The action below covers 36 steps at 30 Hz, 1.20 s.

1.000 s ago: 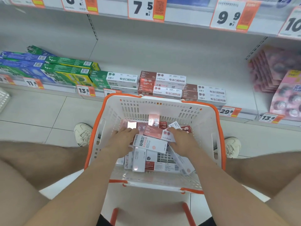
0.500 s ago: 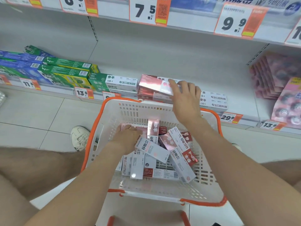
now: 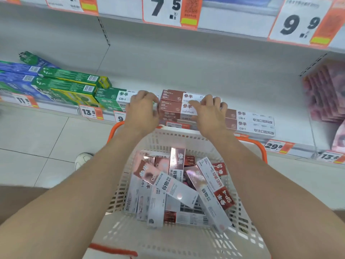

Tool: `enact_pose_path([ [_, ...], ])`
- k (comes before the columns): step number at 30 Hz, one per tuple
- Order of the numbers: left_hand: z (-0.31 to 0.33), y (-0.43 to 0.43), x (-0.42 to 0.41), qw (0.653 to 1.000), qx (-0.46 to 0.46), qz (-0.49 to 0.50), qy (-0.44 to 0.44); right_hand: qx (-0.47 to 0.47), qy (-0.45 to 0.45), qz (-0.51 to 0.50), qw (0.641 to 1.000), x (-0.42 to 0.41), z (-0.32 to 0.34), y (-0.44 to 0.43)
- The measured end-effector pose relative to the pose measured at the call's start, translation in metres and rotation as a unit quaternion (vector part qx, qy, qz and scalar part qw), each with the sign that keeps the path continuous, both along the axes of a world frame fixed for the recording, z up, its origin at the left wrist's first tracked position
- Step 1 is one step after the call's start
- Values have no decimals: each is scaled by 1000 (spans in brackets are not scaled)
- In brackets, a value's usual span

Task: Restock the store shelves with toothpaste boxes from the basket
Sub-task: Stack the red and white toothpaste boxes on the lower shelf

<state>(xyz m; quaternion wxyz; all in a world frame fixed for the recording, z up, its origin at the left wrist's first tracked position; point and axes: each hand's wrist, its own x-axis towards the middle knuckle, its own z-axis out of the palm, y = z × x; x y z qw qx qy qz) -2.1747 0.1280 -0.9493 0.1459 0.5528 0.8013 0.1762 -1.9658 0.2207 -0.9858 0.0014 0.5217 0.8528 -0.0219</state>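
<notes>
Overhead, a big price card reading 7.5 (image 3: 170, 11) hangs down, and further right there's another, 9.9 (image 3: 300, 23), both with orange strips. Lower down runs a row of small orange-and-white tags: a blurred 11-something tag (image 3: 25, 100) far left, 13.5 (image 3: 91, 112) next along, 29.9 (image 3: 276, 146) over to the right. Pink packs (image 3: 324, 98) stand in a row at the far right. On the pale tiled floor (image 3: 37, 137), a white shoe (image 3: 83, 159).

Basket (image 3: 248, 142) before shelf (image 3: 205, 79)
</notes>
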Motion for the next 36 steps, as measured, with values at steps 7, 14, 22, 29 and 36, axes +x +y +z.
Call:
enact_pose_path([
  [7,-20,32,-2,998,-42,-39,32,-33,142,-84,986,23,-7,9],
  [14,-38,34,4,998,19,-18,50,-170,355,-254,884,56,-6,11],
  [22,-53,27,-1,994,98,-47,11,-208,432,-336,811,68,-10,16],
  [29,-53,23,0,994,102,-19,20,-209,433,-337,810,67,-3,12],
  [36,-47,22,6,993,112,-23,-4,-210,425,-335,814,69,-6,11],
])
